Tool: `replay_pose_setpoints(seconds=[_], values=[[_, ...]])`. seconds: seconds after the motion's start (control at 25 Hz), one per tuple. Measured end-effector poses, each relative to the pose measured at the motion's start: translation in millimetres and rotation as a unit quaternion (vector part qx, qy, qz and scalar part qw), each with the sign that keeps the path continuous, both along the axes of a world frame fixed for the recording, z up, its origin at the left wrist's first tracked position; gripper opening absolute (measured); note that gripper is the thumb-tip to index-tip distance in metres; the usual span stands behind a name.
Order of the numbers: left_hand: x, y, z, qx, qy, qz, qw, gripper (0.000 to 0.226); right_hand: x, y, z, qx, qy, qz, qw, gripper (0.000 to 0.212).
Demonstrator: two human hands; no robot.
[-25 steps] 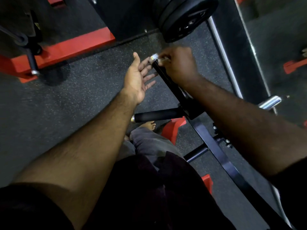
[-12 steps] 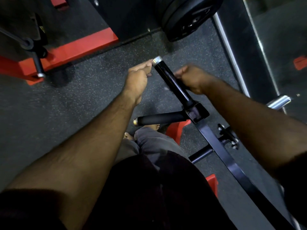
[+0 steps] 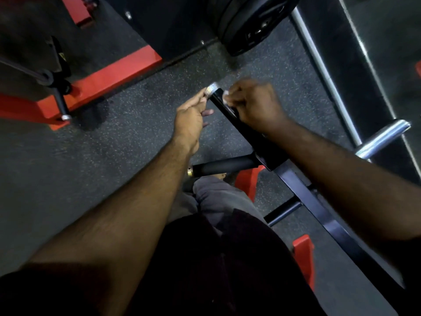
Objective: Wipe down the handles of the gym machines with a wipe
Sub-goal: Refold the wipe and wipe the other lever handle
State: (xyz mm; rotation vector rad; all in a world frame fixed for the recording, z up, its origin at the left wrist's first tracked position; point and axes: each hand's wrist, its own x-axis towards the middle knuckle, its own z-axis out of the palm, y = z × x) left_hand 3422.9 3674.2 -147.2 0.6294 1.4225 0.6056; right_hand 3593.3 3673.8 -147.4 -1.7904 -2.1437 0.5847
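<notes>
The right hand is clenched around the upper black handle, a scrap of white, probably the wipe, showing at its knuckles. The left hand is loosely open, fingertips touching the handle's silver end cap. A second handle juts left below, above the speckled floor.

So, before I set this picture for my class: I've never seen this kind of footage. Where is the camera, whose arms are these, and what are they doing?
The camera sits on the person's head, looking down, so both arms are their own. The right hand is closed around a black machine handle, with a bit of white wipe showing at the fingers. The left hand touches the handle's silver end cap. A second, padded handle sticks out lower down. Below lies speckled rubber floor, with red machine frames and black weight plates beyond.
</notes>
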Motion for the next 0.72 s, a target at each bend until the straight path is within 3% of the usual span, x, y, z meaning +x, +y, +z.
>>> replay_pose_setpoints(seconds=[0.08, 0.12, 0.2, 0.32, 0.52, 0.72], values=[[-1, -1, 1, -0.003, 0.001, 0.006, 1.0, 0.037, 25, -27, 7, 0.021, -0.05, 0.147, 0.988, 0.022], [-1, -1, 1, 0.0, 0.001, 0.007, 1.0, 0.038, 25, -28, 12, -0.007, -0.064, 0.17, 0.983, 0.029], [2, -1, 0, -0.005, -0.005, 0.011, 1.0, 0.04, 5, -11, 18, -0.037, -0.101, 0.149, 0.983, 0.036], [4, -3, -2, -0.007, -0.016, 0.009, 1.0, 0.044, -37, 8, 29, -0.027, -0.168, 0.07, 0.983, 0.015], [-9, 2, -2, -0.011, -0.026, -0.036, 0.999, 0.045, -43, -74, 39, -0.081, -0.223, 0.021, 0.971, 0.014], [-19, -4, 0, -0.002, -0.084, -0.094, 0.992, 0.055, -66, -104, 24, -0.027, -0.259, -0.148, 0.954, 0.009]])
